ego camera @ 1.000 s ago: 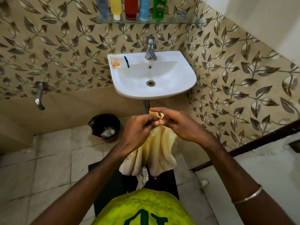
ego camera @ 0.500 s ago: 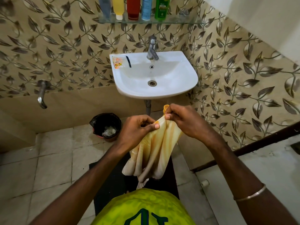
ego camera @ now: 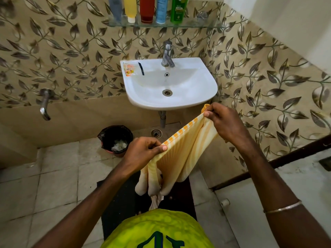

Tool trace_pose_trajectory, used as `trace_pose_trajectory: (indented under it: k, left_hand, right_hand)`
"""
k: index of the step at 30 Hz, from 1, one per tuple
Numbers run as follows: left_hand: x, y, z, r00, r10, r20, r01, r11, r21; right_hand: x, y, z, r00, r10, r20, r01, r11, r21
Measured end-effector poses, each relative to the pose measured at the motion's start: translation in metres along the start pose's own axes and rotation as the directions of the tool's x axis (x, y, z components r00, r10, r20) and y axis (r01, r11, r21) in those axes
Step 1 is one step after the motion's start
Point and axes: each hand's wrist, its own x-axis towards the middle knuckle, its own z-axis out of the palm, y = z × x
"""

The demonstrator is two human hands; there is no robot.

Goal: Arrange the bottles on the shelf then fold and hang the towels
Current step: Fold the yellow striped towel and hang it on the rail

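Towel [ego camera: 182,154], yellow with pale stripes, hangs in the air below the sink [ego camera: 170,85], its top edge stretched taut on a slant from lower left up to upper right, the rest drooping in folds toward the floor. Left hand [ego camera: 143,151] pinches the lower end of that edge between thumb and curled fingers; right hand [ego camera: 225,122] pinches the higher end the same way, with a corner poking up past its knuckles. Five bottles [ego camera: 147,9] stand upright in a row on the glass shelf [ego camera: 197,24]. A black-lined bin [ego camera: 116,138] on the floor holds crumpled white waste.
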Motion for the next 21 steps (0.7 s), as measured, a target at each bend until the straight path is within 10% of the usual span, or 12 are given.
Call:
trace_pose_trajectory:
  k: [9, 21]
  left_hand:
    - [0.014, 0.012, -0.001, 0.982, -0.056, -0.183, 0.035, 0.993, -0.113]
    - [0.024, 0.03, 0.006, 0.983, 0.165, -0.08, -0.17, 0.983, -0.07]
  right_hand:
    - [-0.009, -0.007, 0.005, 0.997, -0.001, 0.08, -0.006, 0.996, 0.084]
    - [-0.026, -0.033, 0.041, 0.89, -0.26, 0.374, 0.152, 0.944, 0.293]
